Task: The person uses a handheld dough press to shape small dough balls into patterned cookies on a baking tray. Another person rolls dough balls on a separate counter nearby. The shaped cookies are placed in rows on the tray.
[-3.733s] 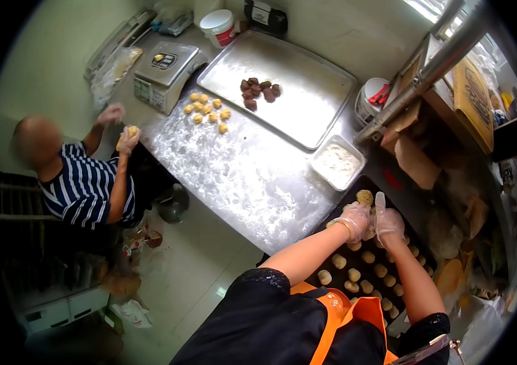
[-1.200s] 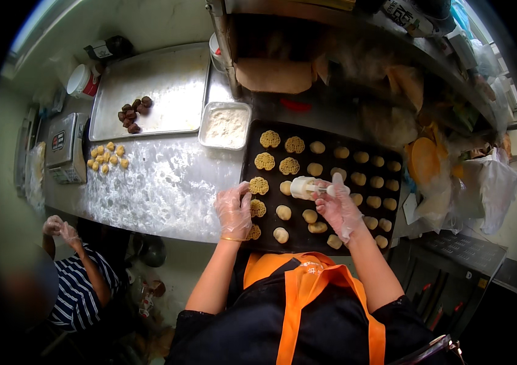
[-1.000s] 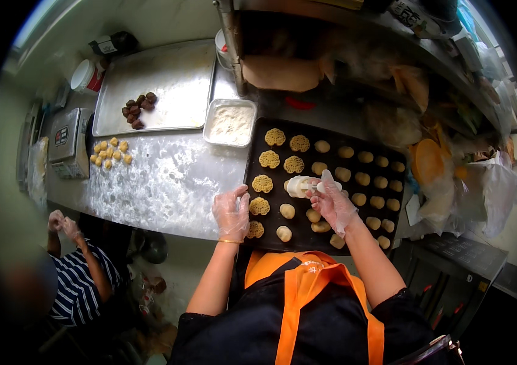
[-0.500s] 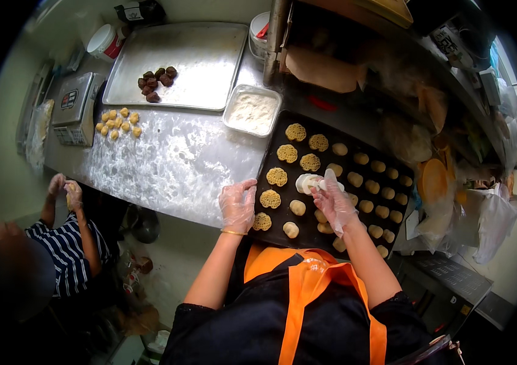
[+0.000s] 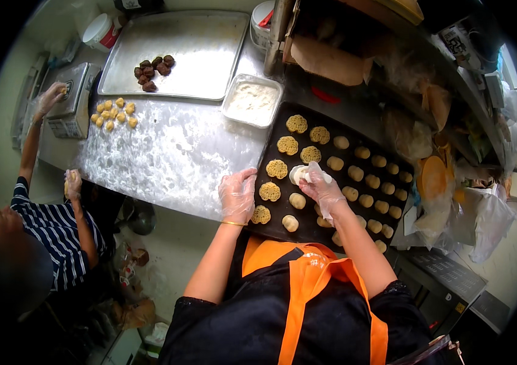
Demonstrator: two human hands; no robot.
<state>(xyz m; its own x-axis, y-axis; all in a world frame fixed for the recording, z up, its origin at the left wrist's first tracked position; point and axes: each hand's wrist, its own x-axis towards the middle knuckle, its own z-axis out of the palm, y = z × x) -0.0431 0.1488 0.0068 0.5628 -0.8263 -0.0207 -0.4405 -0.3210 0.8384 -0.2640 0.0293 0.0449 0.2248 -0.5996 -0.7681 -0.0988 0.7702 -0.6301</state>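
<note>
At the floured bench (image 5: 167, 158), a co-worker (image 5: 45, 237) sits far left, then the gloved left hand (image 5: 238, 196) rests open at the rim of the black tray (image 5: 331, 121), while the right hand (image 5: 321, 186) clamps a white mould (image 5: 299, 174) over the dough balls (image 5: 368, 182).

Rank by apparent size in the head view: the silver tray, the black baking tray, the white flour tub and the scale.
1-2. Silver tray and black baking tray: alike, unranked; fisheye distorts.
3. Scale.
4. White flour tub, only slightly smaller.
</note>
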